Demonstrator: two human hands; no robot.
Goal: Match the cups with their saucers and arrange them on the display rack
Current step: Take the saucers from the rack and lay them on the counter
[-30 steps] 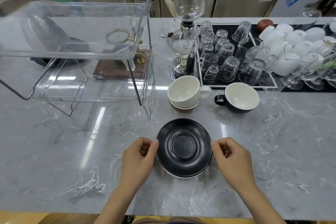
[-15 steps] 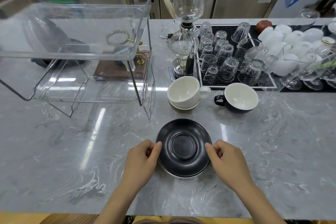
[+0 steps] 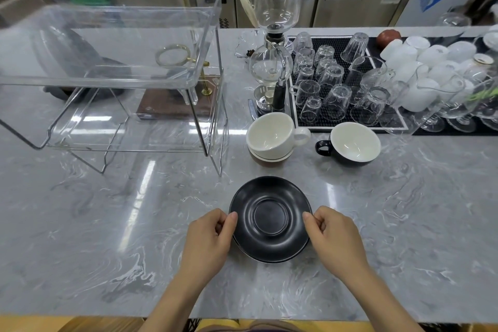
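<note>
A black saucer [image 3: 270, 217] lies near the counter's front, on top of what looks like a second saucer with a pale rim. My left hand [image 3: 208, 237] pinches its left rim and my right hand [image 3: 332, 234] pinches its right rim. Behind it a white cup [image 3: 269, 132] sits stacked on other cups or saucers, the lowest one brown. To the right stands a black cup [image 3: 350, 147] with a white inside, handle pointing left. The clear two-tier display rack [image 3: 113, 43] stands at the left, both tiers bare.
A glass siphon coffee maker [image 3: 272, 62] stands behind the white cup. A black mat [image 3: 336, 43] holds several upturned glasses, with white cups [image 3: 420, 62] and stemmed glasses farther right. A wooden-based stand sits behind the rack.
Both hands have closed in from beside the saucer onto its rims. The saucer has hardly moved.
</note>
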